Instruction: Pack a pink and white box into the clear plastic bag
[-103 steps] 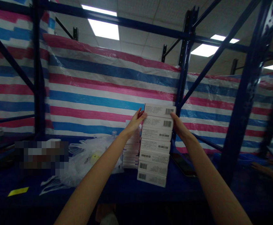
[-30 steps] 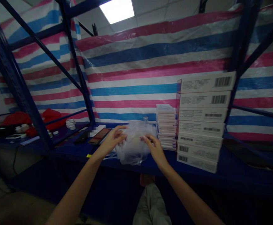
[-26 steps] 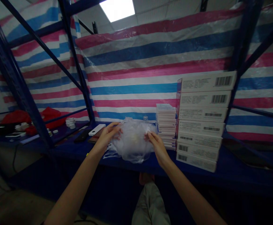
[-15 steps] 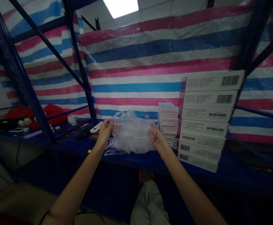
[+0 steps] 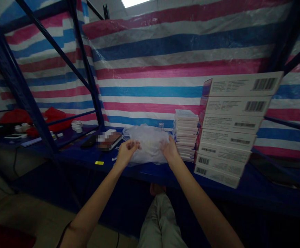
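A crumpled, see-through white plastic bag (image 5: 148,146) lies on the blue shelf in front of me. My left hand (image 5: 127,151) pinches its left side between thumb and fingers. On the opposite side my right hand (image 5: 169,148) grips the bag's edge, its fingertips partly veiled by the thin film. Something pale seems to show through the plastic, but I cannot make out what. Just behind the bag stands a small clear glass or bottle (image 5: 161,126).
Right of the bag rise a stack of thin white boxes (image 5: 186,134) and a taller stack of barcoded cartons (image 5: 229,124). To the left lie a brown wallet-like item (image 5: 111,141), a dark phone-like object (image 5: 89,141) and a yellow tag (image 5: 99,163). Blue rack posts (image 5: 88,65) frame the shelf.
The bag has come down lower and flatter onto the shelf, with both hands still on it. My left hand has moved right and down, uncovering the brown item. The view has tilted downward.
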